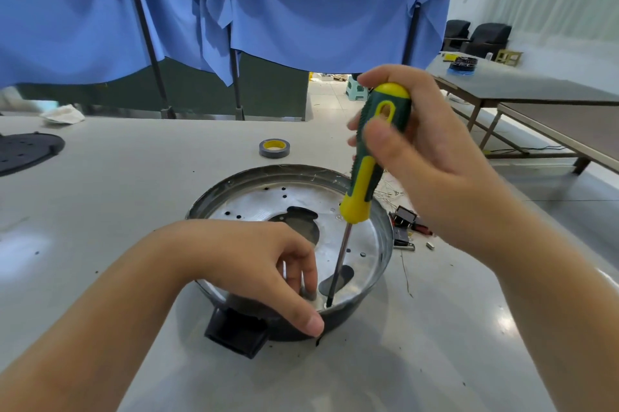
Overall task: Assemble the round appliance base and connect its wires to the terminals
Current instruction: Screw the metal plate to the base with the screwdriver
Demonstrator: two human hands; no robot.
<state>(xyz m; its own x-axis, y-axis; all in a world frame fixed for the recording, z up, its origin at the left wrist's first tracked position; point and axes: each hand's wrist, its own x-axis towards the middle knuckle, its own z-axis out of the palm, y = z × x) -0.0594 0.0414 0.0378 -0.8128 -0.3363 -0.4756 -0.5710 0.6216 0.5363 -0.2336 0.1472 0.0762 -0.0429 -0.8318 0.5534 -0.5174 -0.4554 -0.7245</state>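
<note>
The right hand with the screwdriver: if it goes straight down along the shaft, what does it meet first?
The right hand would drive the screwdriver tip onto the metal floor of the round appliance base, near its front rim beside the left hand fingers. Whether a screw sits there cannot be seen.

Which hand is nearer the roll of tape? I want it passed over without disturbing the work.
Right. The right hand grips the screwdriver just right of the tape roll. The left hand grips the near rim of the round base, farther away.
</note>
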